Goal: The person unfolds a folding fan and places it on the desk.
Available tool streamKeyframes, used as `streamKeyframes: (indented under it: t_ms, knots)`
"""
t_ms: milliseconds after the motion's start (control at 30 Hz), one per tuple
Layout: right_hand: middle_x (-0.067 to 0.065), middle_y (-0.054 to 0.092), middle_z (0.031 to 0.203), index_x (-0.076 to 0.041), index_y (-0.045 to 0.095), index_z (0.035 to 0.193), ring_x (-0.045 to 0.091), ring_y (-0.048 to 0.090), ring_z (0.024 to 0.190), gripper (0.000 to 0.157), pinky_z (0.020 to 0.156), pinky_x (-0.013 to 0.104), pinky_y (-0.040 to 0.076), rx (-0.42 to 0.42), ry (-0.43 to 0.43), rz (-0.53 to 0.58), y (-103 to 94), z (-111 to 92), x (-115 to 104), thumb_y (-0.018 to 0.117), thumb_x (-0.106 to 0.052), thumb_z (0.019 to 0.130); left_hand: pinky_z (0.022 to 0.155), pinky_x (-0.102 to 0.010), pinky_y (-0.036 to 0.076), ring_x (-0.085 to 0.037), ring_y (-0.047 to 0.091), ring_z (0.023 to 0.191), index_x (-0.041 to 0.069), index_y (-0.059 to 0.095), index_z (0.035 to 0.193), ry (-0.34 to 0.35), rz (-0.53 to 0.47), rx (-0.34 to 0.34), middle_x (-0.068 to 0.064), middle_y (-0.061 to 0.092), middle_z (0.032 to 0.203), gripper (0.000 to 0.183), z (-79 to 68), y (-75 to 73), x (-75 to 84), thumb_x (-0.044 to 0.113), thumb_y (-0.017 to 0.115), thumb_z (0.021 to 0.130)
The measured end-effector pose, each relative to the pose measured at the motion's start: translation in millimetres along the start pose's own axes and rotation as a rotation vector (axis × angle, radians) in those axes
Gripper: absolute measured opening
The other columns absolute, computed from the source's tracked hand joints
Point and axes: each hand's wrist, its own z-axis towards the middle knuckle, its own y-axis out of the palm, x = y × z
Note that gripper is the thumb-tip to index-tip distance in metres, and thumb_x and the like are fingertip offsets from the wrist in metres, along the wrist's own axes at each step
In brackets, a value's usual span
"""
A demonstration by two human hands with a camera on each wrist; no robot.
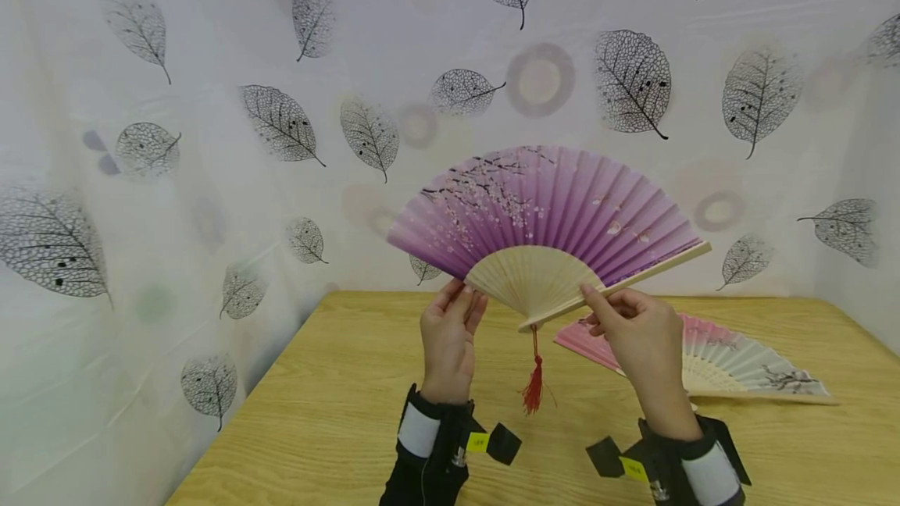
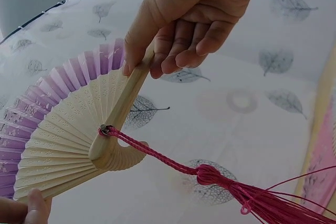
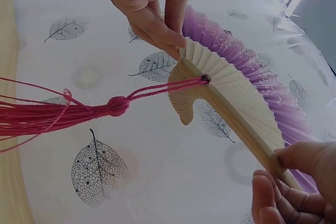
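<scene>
Both hands hold up a spread purple folding fan (image 1: 562,201), with blossom branches printed on its cloth and pale wooden ribs. My left hand (image 1: 448,346) pinches its left edge between thumb and fingers. On the other side my right hand (image 1: 645,346) grips the thick wooden guard stick (image 3: 247,135), thumb on the near face. From the rivet at the fan's base hangs a red tassel (image 1: 534,385). Fingertips of the left hand (image 2: 26,211) show at the lower left corner of the left wrist view.
A pink-and-white folding fan (image 1: 745,369) lies spread on the wooden table (image 1: 309,389), behind the right hand, which partly hides it. A white curtain (image 1: 211,256) printed with dark leaves hangs behind the table and along its left side.
</scene>
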Motion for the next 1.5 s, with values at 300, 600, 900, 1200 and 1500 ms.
streamKeyframes:
  t_ms: [300, 600, 900, 1200, 1500]
  knots:
    - [0.005, 0.067, 0.065, -0.011, 0.068, 0.072, 0.01, 0.057, 0.053, 0.046, 0.045, 0.025, 0.041, -0.001, 0.002, 0.01, -0.1, 0.0, -0.2, 0.057, -0.055, 0.076, 0.079, -0.021, 0.05, -0.015, 0.058, 0.088, -0.01, 0.047, 0.118, -0.009, -0.027, 0.007, -0.011, 0.057, 0.102, 0.033, 1.2, -0.7, -0.2, 0.002, 0.048, 0.087]
    - [0.002, 0.066, 0.062, -0.01, 0.068, 0.072, 0.011, 0.056, 0.052, 0.047, 0.044, 0.025, 0.04, 0.011, 0.006, 0.002, 0.1, 1.0, 0.3, 0.057, -0.056, 0.076, 0.08, -0.022, 0.049, -0.016, 0.058, 0.089, -0.009, 0.047, 0.118, -0.022, -0.051, 0.023, -0.011, 0.057, 0.103, 0.033, 1.5, 0.1, 0.9, 0.001, 0.048, 0.087]
    - [0.003, 0.066, 0.063, -0.01, 0.068, 0.072, 0.011, 0.056, 0.052, 0.047, 0.044, 0.025, 0.039, 0.006, 0.007, 0.003, -0.6, 0.1, -0.5, 0.057, -0.056, 0.076, 0.078, -0.02, 0.049, -0.013, 0.058, 0.086, -0.01, 0.046, 0.119, -0.028, -0.082, 0.031, -0.01, 0.057, 0.101, 0.034, 1.9, -0.1, 1.3, 0.001, 0.047, 0.088]
    - [0.003, 0.067, 0.064, -0.011, 0.068, 0.072, 0.011, 0.056, 0.053, 0.047, 0.045, 0.025, 0.04, 0.02, 0.007, 0.015, 0.8, 0.1, -1.1, 0.057, -0.056, 0.076, 0.079, -0.02, 0.049, -0.013, 0.059, 0.088, -0.01, 0.046, 0.119, -0.046, -0.107, 0.054, -0.007, 0.059, 0.099, 0.033, 2.3, 0.7, 0.6, 0.0, 0.047, 0.087]
    - [0.002, 0.066, 0.062, -0.01, 0.067, 0.072, 0.011, 0.057, 0.052, 0.047, 0.045, 0.023, 0.041, 0.029, 0.01, 0.019, 0.8, 1.3, -0.7, 0.057, -0.055, 0.076, 0.08, -0.021, 0.049, -0.013, 0.059, 0.089, -0.01, 0.045, 0.12, -0.057, -0.111, 0.06, -0.01, 0.059, 0.101, 0.035, 1.7, 0.5, -0.9, 0.001, 0.048, 0.087]
